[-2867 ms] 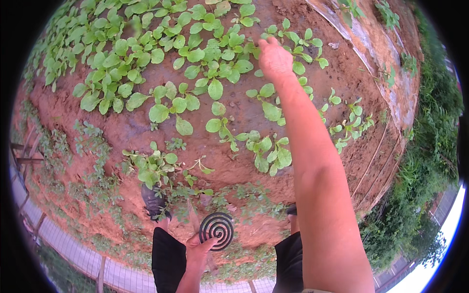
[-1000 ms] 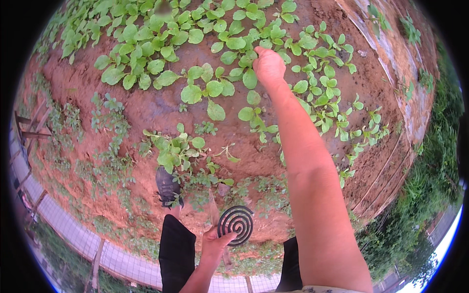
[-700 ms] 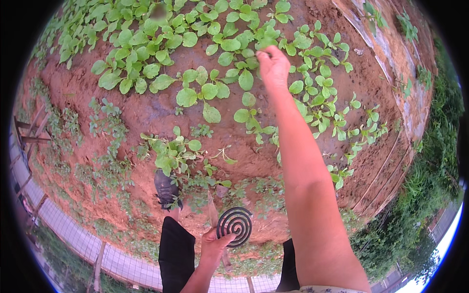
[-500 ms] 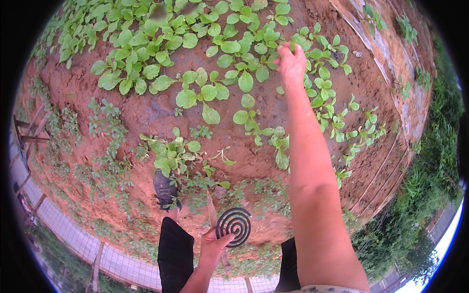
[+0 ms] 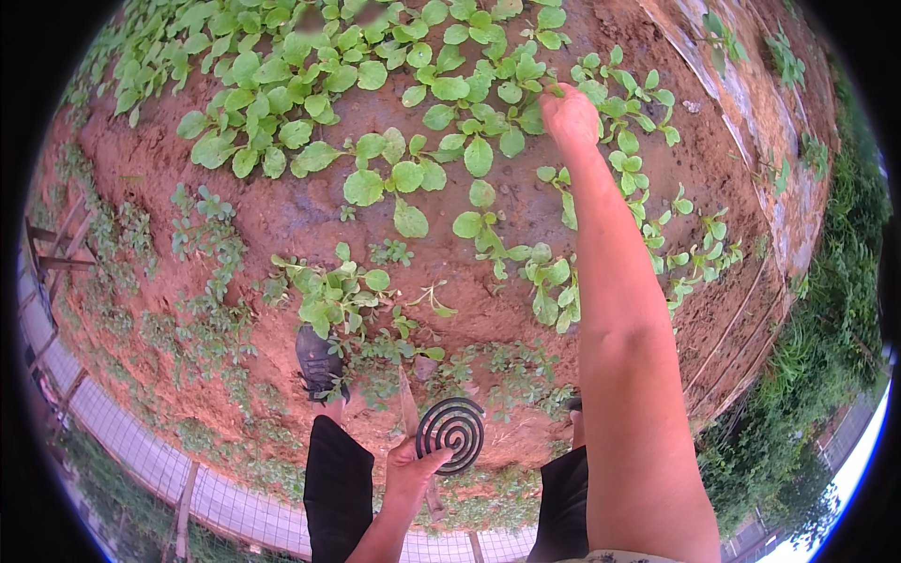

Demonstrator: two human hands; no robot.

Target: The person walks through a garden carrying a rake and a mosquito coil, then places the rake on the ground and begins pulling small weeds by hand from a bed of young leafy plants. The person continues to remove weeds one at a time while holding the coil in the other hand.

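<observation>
My left hand (image 5: 405, 480) is closed on a dark mosquito coil (image 5: 451, 404), its thumb lying across the spiral close to my knees. Behind that hand, a thin wooden slat (image 5: 408, 403) shows above and below it; I cannot tell whether the fingers touch it. Stretched far forward, my right hand (image 5: 572, 118) is curled over the leafy seedlings (image 5: 511, 94) in the bed. A bit of green leaf shows at its pinched fingertips, while the back of the hand hides most of the fingers.
A dark shoe (image 5: 319, 361) stands on reddish soil (image 5: 141, 375) among low weeds. Near it lies a leafy clump (image 5: 324, 296). Plastic sheeting (image 5: 751, 113) edges the bed at the right, and a wire fence (image 5: 235, 497) runs behind my legs.
My right hand has shifted slightly right and turned, with its fingers curling more. The forearm has swung to the right. My left hand and the coil stay nearly where they were.
</observation>
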